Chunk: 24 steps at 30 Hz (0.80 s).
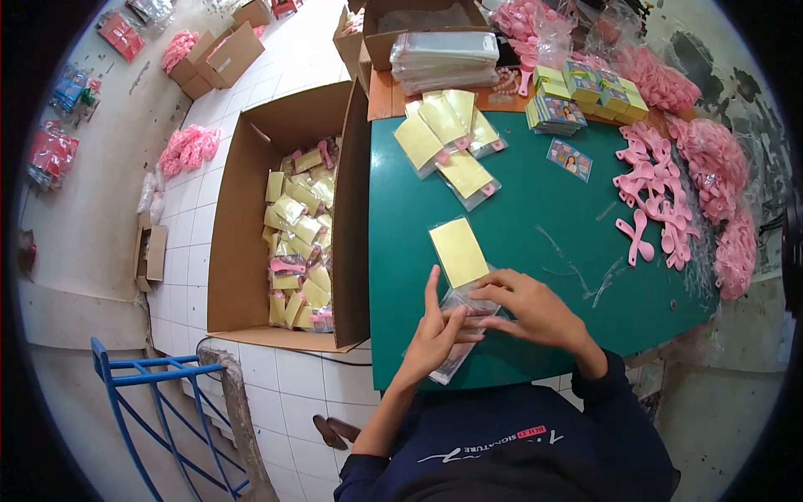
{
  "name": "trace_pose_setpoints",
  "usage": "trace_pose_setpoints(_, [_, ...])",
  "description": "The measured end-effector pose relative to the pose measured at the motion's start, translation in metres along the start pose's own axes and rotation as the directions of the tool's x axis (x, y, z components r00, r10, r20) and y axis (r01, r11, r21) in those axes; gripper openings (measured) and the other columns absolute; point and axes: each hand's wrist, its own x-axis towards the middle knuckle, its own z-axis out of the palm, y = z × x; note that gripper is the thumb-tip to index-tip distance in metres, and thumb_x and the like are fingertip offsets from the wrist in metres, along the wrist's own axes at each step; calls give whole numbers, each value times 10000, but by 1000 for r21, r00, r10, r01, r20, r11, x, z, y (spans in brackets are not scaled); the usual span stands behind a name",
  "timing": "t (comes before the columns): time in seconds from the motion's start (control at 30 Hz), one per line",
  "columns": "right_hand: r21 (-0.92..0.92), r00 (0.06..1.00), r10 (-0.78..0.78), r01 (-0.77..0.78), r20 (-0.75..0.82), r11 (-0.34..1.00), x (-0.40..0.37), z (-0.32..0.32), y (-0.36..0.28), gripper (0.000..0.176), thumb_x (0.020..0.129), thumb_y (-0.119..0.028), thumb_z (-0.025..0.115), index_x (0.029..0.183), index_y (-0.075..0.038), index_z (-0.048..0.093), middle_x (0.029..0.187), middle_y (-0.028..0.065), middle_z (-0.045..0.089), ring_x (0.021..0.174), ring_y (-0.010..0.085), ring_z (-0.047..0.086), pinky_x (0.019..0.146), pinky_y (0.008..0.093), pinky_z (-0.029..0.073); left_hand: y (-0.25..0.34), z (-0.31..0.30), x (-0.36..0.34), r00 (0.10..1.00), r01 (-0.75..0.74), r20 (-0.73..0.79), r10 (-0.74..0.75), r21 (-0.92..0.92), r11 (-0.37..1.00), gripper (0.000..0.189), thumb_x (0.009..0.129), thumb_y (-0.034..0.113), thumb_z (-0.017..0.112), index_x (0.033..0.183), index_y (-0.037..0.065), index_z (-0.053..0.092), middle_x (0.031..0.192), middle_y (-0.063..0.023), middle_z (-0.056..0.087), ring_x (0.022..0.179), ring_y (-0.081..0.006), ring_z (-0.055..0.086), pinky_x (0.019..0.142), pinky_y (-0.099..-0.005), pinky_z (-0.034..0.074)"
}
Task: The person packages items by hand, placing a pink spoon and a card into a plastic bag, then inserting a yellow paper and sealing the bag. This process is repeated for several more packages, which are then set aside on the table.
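Observation:
Both hands meet over a stack of clear plastic bags (452, 366) near the front edge of the green table (535, 243). My left hand (433, 335) lies on the stack's left side, index finger stretched out and thumb on the plastic. From the right, my right hand (531, 309) reaches over the bags, fingers spread and bent; whether the fingertips pinch the plastic cannot be made out. Just above the hands lies a yellow card in a clear bag (459, 251). Further back are several more bagged yellow cards (443, 121), some with pink pieces showing.
A large cardboard box (234, 226) of packed bags stands left of the table. Pink spoons (637, 238) are piled at the right, beside bagged pink bundles (711, 159). Card stacks (556, 115) and a plastic-bag pile (443, 63) sit at the back. A blue metal frame (150, 376) stands lower left.

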Motion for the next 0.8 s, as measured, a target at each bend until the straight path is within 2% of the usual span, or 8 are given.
trace_pose_setpoints(0.13, [-12, 992, -22, 24, 127, 1000, -7, 11, -4, 221, 777, -153, 662, 948, -52, 565, 942, 105, 521, 906, 297, 541, 778, 400, 440, -13, -5, -13, 999, 39, 13, -40, 94, 995, 648, 969, 58, 363, 1440, 136, -74, 1066, -229, 604, 949, -251, 635, 788, -354, 554])
trace_pose_setpoints(0.23, [6, 989, 2, -3, 149, 1000, -9, 14, -6, 211, 775, -142, 660, 931, -48, 554, 924, 112, 509, 884, 303, 539, 766, 405, 435, -19, -7, -17, 995, 92, 19, -93, 61, 994, 650, 973, 70, 366, 1443, 179, -69, 1126, -241, 565, 985, -250, 615, 836, -371, 533])
trace_pose_setpoints(0.33, [-11, 990, 7, -6, 142, 1000, -8, 17, -7, 237, 744, -116, 686, 924, -54, 546, 923, 94, 517, 878, 283, 538, 757, 378, 437, -21, -8, -19, 998, 55, 27, -56, 49, 997, 628, 975, 78, 368, 1447, 157, -38, 1084, -218, 593, 977, -234, 616, 839, -360, 529])
trace_pose_setpoints(0.43, [22, 993, -32, 30, 113, 999, -6, 29, 1, 245, 741, -103, 685, 928, -45, 536, 915, 96, 514, 875, 286, 537, 753, 377, 442, -11, 0, -21, 998, 9, -63, 4, 198, 980, 584, 968, 67, 371, 1449, 88, 40, 970, -178, 637, 891, -223, 644, 810, -334, 517])
trace_pose_setpoints(0.53, [117, 985, -11, -9, 173, 993, -2, 25, 0, 245, 746, -102, 686, 923, -40, 529, 916, 101, 515, 878, 291, 539, 740, 372, 449, -7, -3, -22, 996, -20, -68, 57, 453, 891, 550, 970, 109, 389, 1445, 74, 114, 891, -158, 645, 846, -219, 645, 777, -344, 500])
trace_pose_setpoints(0.63, [176, 965, 19, -68, 262, 982, 1, 21, 2, 262, 769, -126, 660, 960, -30, 508, 915, 128, 514, 880, 327, 537, 752, 407, 437, -14, -3, -22, 992, -88, -44, 117, 423, 902, 547, 968, 140, 404, 1441, 69, 140, 826, -151, 643, 799, -221, 643, 764, -359, 485])
trace_pose_setpoints(0.73, [297, 928, 51, -169, 369, 940, 3, 12, 0, 236, 782, -134, 657, 945, -30, 522, 916, 125, 521, 877, 321, 537, 757, 405, 436, -13, 0, -23, 988, -79, -88, 129, 433, 898, 547, 967, 140, 408, 1441, 74, 142, 784, -148, 640, 764, -230, 646, 751, -353, 491])
trace_pose_setpoints(0.8, [315, 944, 0, -110, 329, 943, 0, 16, 5, 212, 791, -137, 652, 928, -29, 532, 917, 124, 523, 877, 318, 536, 759, 400, 437, -1, 5, -27, 988, -34, -107, 108, 537, 843, 522, 972, 141, 394, 1438, 91, 166, 859, -170, 654, 804, -215, 654, 739, -333, 500])
